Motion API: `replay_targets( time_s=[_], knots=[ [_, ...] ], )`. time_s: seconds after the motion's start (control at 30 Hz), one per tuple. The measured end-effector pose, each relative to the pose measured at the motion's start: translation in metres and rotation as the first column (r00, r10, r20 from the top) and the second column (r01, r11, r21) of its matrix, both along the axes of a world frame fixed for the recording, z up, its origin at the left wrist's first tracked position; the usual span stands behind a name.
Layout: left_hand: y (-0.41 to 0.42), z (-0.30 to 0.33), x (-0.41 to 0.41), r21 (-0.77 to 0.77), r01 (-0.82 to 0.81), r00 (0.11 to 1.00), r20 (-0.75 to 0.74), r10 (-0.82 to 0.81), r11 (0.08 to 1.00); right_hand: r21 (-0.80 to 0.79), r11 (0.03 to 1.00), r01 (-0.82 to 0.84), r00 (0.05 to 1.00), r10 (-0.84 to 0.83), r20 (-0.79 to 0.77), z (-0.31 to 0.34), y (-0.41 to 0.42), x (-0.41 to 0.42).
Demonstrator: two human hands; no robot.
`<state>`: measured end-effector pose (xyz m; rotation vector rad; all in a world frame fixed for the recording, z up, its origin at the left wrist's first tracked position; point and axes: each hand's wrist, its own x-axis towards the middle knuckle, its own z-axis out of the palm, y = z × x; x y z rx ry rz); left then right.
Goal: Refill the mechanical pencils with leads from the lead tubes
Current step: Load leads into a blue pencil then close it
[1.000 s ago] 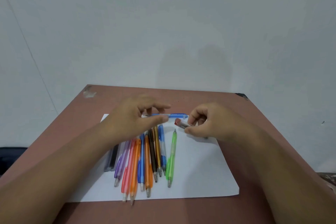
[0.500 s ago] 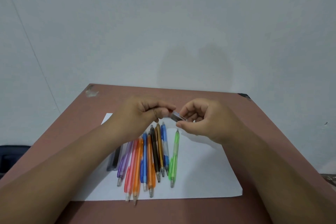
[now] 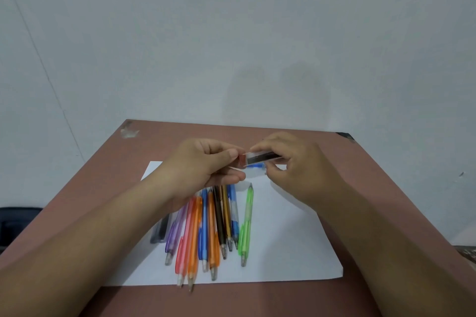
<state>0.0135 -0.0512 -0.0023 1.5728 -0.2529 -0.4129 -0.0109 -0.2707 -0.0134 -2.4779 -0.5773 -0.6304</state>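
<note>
Two hands: raised together above the far end of the sheet, fingertips nearly meeting.
Right hand (image 3: 291, 165): fingers and thumb curled round a clear lead tube (image 3: 262, 157), held roughly level with dark leads showing inside.
Left hand (image 3: 203, 165): thumb and forefinger pinch the red cap (image 3: 243, 158) at the tube's left end.
Pencils: a row of coloured mechanical pencils (image 3: 206, 226) lies side by side on white paper (image 3: 283, 244), tips toward the person; the green pencil (image 3: 246, 224) lies slightly apart on the right.
Blue item (image 3: 255, 166): partly hidden under the hands; kind unclear.
Surface: reddish-brown table (image 3: 360, 188) against a pale wall.
</note>
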Motion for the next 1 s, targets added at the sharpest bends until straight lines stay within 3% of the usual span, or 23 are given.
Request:
replay_targets(
  time_s=[0.1, 0.23, 0.43, 0.53, 0.67, 1.0],
  knots=[
    [-0.002, 0.0017, -0.0025, -0.066, 0.01, 0.992, -0.122, -0.018, 0.998, -0.055, 0.998, 0.02, 0.995, -0.015, 0.096, -0.0021, 0.0, 0.0028],
    [-0.0029, 0.0009, -0.005, -0.11, 0.043, 0.982, -0.177, -0.062, 0.993, -0.119, 0.992, 0.034, 0.978, -0.009, 0.207, -0.0012, 0.0049, 0.0041],
    [-0.0039, -0.0017, -0.0042, -0.145, 0.006, 0.98, -0.194, -0.034, 0.989, -0.092, 0.996, 0.023, 0.977, -0.003, 0.213, -0.0009, 0.0072, -0.0004],
    [-0.0031, -0.0009, -0.004, -0.168, -0.004, 0.979, -0.202, -0.031, 0.986, -0.059, 0.996, 0.063, 0.99, -0.055, 0.131, 0.0008, 0.0092, -0.002],
    [-0.0035, -0.0019, -0.0037, -0.16, 0.011, 0.979, -0.197, -0.043, 0.987, -0.148, 0.989, 0.02, 0.972, 0.015, 0.234, -0.0044, 0.0062, 0.0043],
    [-0.003, -0.0041, -0.0016, -0.159, -0.01, 0.981, -0.194, -0.022, 0.987, -0.137, 0.991, 0.007, 0.975, 0.024, 0.22, -0.0062, 0.0039, 0.007]
  ],
)
